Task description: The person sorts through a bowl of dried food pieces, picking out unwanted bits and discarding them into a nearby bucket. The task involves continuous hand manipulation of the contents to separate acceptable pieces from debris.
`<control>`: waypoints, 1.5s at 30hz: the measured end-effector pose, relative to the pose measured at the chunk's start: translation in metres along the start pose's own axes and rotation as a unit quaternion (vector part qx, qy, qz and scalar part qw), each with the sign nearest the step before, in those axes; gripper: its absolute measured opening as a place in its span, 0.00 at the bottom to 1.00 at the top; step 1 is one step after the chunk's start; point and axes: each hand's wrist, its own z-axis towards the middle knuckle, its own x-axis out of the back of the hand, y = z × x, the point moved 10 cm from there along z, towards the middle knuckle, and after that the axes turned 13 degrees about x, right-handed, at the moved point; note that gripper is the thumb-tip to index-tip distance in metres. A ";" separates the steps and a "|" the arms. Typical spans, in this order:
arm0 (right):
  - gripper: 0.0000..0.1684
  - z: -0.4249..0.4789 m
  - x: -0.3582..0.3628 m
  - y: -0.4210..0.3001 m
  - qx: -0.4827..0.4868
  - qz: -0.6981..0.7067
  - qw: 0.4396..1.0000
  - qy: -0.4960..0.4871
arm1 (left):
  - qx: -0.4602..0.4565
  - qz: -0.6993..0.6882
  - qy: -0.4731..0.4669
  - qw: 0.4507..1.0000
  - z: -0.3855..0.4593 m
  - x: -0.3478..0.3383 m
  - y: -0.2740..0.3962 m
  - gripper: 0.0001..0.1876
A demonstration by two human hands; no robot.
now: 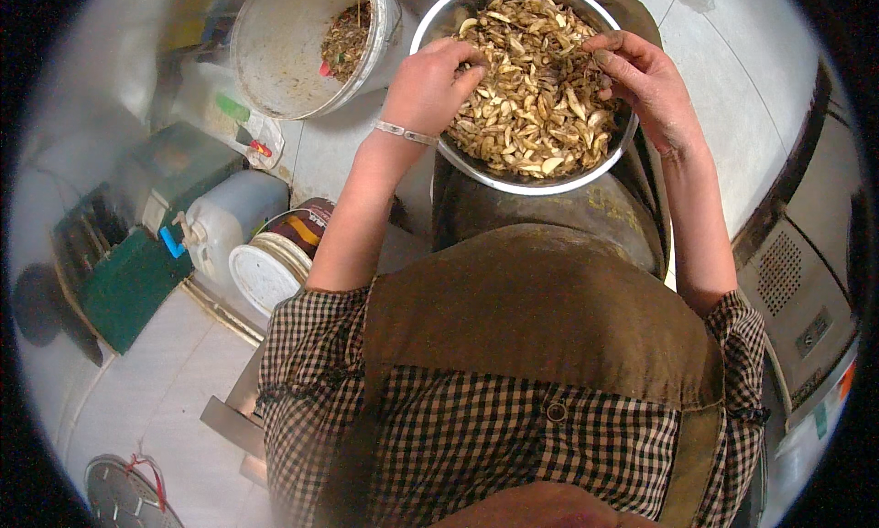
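Observation:
A round metal bowl rests on the lap, filled with many small brown and pale yellow slices or husked pieces whose kind I cannot tell. At the bowl's left side, my left hand bends its fingers over the pieces; the fingertips are partly hidden, so whether they pinch anything cannot be told. Over the bowl's right side, my right hand has thumb and forefinger close together, near a dark, stringy clump. The fingertips of this hand are soiled.
Left of the bowl is a large white bucket with brown debris inside. Farther left are a plastic jerrycan, a lidded pail and a green box. A grey appliance stands at the right. A brown apron covers the lap.

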 end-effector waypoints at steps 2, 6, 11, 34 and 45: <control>0.12 -0.002 0.000 0.000 0.000 0.000 1.000 -0.008 | 0.049 -0.077 -0.027 0.995 0.002 -0.001 -0.005 0.11; 0.13 -0.005 -0.005 0.000 -0.013 0.013 1.000 0.005 | 0.119 -0.259 -0.060 0.957 0.002 -0.008 -0.017 0.13; 0.15 -0.002 -0.004 -0.002 -0.004 0.016 1.000 0.010 | 0.173 -0.448 -0.084 0.873 0.003 -0.013 -0.023 0.12; 0.12 0.019 -0.027 -0.022 0.139 -0.259 0.952 -0.088 | 0.169 -0.749 -0.197 0.609 -0.007 -0.041 -0.007 0.20; 0.12 0.013 -0.018 -0.034 0.126 -0.123 0.984 -0.041 | 0.170 -0.512 -0.056 0.840 -0.006 -0.024 -0.025 0.12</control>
